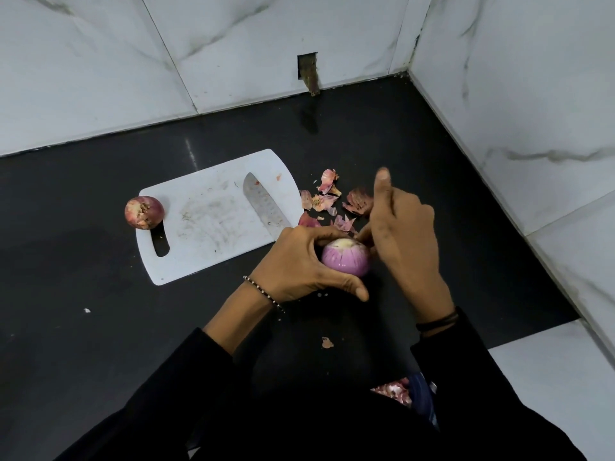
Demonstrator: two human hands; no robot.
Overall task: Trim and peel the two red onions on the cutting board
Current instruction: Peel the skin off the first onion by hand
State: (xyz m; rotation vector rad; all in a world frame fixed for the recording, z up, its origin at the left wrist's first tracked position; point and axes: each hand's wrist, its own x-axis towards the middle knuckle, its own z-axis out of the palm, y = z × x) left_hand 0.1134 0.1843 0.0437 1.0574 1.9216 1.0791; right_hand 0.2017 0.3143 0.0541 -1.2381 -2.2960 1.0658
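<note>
Knife (263,204) and peel scraps (327,197) block the board's (206,227) right side.

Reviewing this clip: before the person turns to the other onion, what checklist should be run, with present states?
1. Skin off the held onion: ok on the visible side, bare and glossy.
2. Grip of the left hand: ok, fingers curl round the held onion.
3. Is the right hand free: cannot tell, fingertips hidden beside it.
4. Is the knife parked: ok, flat on the cutting board.
5. Is the second onion peeled: not ok, skin and root on.
6. Pile of peels beside the board: ok, on the counter.
</note>
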